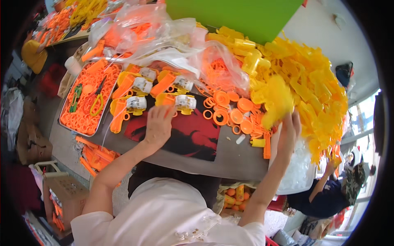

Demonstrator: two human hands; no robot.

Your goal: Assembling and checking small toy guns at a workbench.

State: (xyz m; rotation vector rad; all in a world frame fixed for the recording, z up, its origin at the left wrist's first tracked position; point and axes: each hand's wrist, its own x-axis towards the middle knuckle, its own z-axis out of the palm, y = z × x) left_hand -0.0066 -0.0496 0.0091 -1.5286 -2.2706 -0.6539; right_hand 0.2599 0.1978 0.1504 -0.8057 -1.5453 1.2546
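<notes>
Yellow plastic piece (276,99) at the right fingers (296,120), mostly beyond them

Runs from a tray (77,131) at the left of the table (246,162), with rings (84,121), scissors (101,85) and snips (76,96) in it, past four assemblies (141,85) in two rows at the far part of a mat (197,141), to caps (221,97) on the right and a bin (295,191) by the right-hand edge. Backs onto bags (168,45) behind tray and assemblies, onto a heap of pieces (316,86) behind and right of the caps, and beyond both onto a board (234,18). Comes forward to the left hand (159,127) over the mat and the right hand (288,133), with a loose piece (275,102), before the heap.
</notes>
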